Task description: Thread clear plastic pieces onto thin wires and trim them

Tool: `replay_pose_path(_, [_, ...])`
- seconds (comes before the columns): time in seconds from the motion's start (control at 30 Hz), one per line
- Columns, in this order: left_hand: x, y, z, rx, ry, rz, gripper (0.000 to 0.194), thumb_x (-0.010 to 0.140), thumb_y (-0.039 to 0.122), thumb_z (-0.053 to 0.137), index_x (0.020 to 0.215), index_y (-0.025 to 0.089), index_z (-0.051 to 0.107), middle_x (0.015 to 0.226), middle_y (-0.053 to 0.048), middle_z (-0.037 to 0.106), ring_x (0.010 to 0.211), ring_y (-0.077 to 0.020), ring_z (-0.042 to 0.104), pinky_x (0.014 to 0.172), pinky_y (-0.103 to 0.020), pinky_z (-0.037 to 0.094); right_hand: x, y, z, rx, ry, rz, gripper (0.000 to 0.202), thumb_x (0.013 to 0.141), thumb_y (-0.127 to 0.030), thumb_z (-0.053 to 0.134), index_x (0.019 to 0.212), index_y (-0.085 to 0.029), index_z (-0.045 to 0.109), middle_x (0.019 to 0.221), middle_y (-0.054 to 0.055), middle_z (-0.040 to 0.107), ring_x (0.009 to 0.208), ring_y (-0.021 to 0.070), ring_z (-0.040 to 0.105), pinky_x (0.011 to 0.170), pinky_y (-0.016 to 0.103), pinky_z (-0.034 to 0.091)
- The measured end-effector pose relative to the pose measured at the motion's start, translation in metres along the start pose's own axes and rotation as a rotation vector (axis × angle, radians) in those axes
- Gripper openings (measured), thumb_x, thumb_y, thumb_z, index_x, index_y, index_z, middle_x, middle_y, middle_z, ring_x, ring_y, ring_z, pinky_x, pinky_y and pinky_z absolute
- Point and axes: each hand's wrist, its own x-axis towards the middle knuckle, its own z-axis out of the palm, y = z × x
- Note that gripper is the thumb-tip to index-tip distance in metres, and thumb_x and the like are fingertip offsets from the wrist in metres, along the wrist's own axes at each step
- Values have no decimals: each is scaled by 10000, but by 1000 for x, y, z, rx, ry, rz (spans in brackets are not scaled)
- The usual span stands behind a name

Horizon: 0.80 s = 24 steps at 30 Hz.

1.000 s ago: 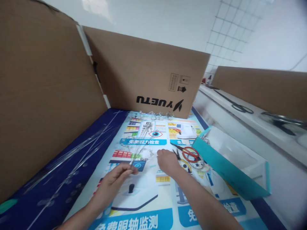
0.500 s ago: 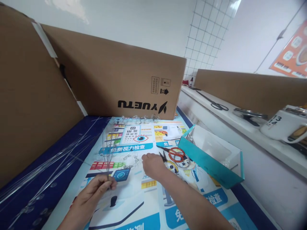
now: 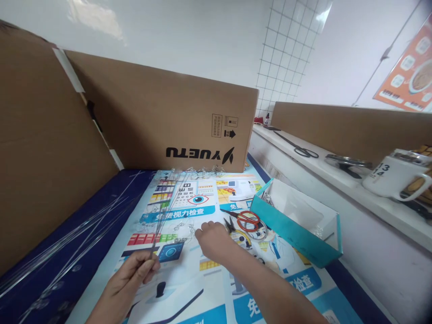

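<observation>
A: Where are the thin wires (image 3: pixel 160 220) rel. to the hands?
B: In the L hand (image 3: pixel 133 272), lower ends pinched btwn thumb and fingers, no gap. Long axis runs up and away from the body, fanning a bit at the far end.
A: And the clear beads (image 3: pixel 184 228)?
B: On the printed sheet (image 3: pixel 211 288), just beyond and btwn the hands, nearer the R hand (image 3: pixel 214 240). Wires pass to their L.
A: R hand open?
B: Fingers curled, knuckles up, low over the sheet. Can't tell if it has hold of anything; poss. a bead or wire end, but the tips are hidden.
A: Tools?
B: Red-handled scissors (image 3: pixel 239 215) and pliers (image 3: pixel 231 225) just R of that hand, w/ the teal box (image 3: pixel 290 231) beyond.
</observation>
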Motion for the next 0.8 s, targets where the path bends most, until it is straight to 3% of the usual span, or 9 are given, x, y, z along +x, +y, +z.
replay_pose_path(0.13, [-3, -5, -1, -22, -124, -13, 239, 829, 460, 466, 869, 231, 523, 810, -6, 548, 813, -176, 518, 689, -231, 438, -2, -1, -16, -17, -17, -5, 139, 730, -141, 521, 865, -165, 539, 834, 63, 580, 778, 200, 545, 637, 314, 413])
replay_pose_path(0.23, [-4, -6, -1, -24, -163, -45, 249, 829, 473, 459, 905, 240, 507, 837, -9, 541, 829, -180, 514, 702, -235, 440, -5, 11, -38, -49, -49, 82, 148, 751, -140, 499, 885, -185, 544, 870, 52, 591, 806, 194, 551, 666, 305, 411])
replay_pose_path(0.43, [-3, -2, -1, -27, -182, -35, 278, 791, 499, 497, 878, 237, 531, 808, -11, 543, 799, -191, 515, 705, -243, 443, -33, 80, -72, -134, -132, 313, 209, 806, -103, 419, 943, -157, 567, 926, 108, 612, 852, 211, 584, 690, 298, 420])
replay_pose_path(0.6, [-3, -4, 1, -70, -186, -25, 233, 813, 455, 492, 920, 252, 534, 875, -11, 553, 854, -190, 516, 722, -228, 436, -63, 123, -69, -186, -293, 411, 129, 790, -129, 503, 826, -152, 624, 847, 109, 645, 823, 223, 622, 676, 290, 437])
replay_pose_path(0.8, [-2, 3, 1, -69, -190, -11, 222, 834, 459, 452, 839, 244, 509, 796, 8, 511, 770, -162, 487, 683, -207, 408, -59, 124, -47, -210, -370, 462, 117, 789, -105, 531, 854, -127, 627, 866, 116, 645, 859, 239, 619, 708, 327, 460])
